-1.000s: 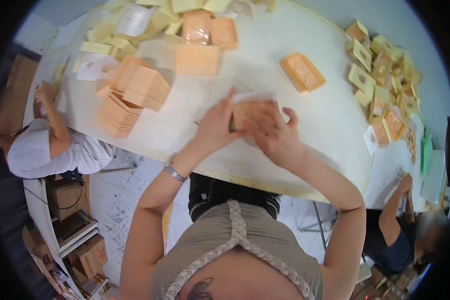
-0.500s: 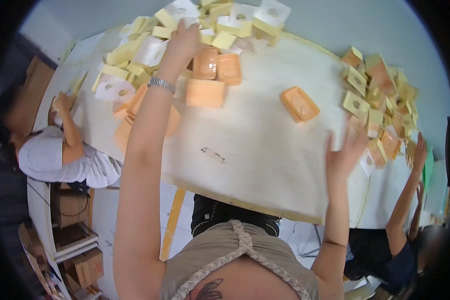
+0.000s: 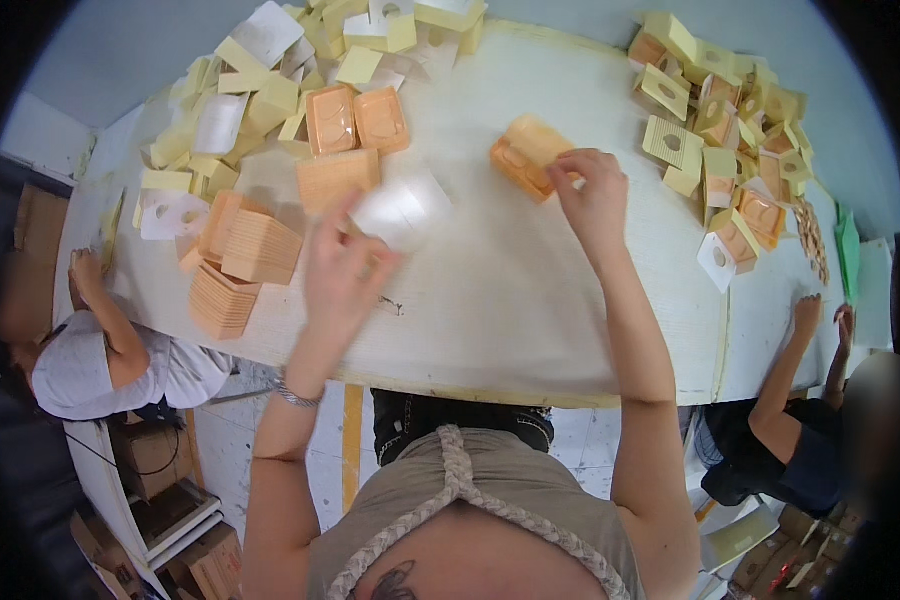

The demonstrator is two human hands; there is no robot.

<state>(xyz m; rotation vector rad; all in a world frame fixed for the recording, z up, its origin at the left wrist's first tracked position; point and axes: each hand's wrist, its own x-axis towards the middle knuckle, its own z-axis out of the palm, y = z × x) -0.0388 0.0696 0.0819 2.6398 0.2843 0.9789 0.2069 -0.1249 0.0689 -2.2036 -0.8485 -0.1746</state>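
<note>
My left hand (image 3: 345, 265), blurred by motion, is closed on a white card sleeve (image 3: 405, 210) above the table. Fingers of my right hand (image 3: 592, 190) pinch the near right edge of an orange plastic tray (image 3: 522, 165) with moulded hollows, which sits tilted on the table. Beyond my left hand are a stack of orange trays (image 3: 338, 178) and two single trays (image 3: 330, 120) side by side. More nested trays (image 3: 260, 245) lie to the left of that hand.
A heap of folded yellow and white cards (image 3: 270, 100) covers the far left of the white table (image 3: 470, 330). Cards with trays in them (image 3: 725, 130) pile up at the right. Co-workers sit at the left (image 3: 110, 350) and right (image 3: 795, 430).
My left hand has come back from the far card heap with a white card sleeve. My right hand, open before, has moved to the orange tray and gripped its edge. The view has shifted.
</note>
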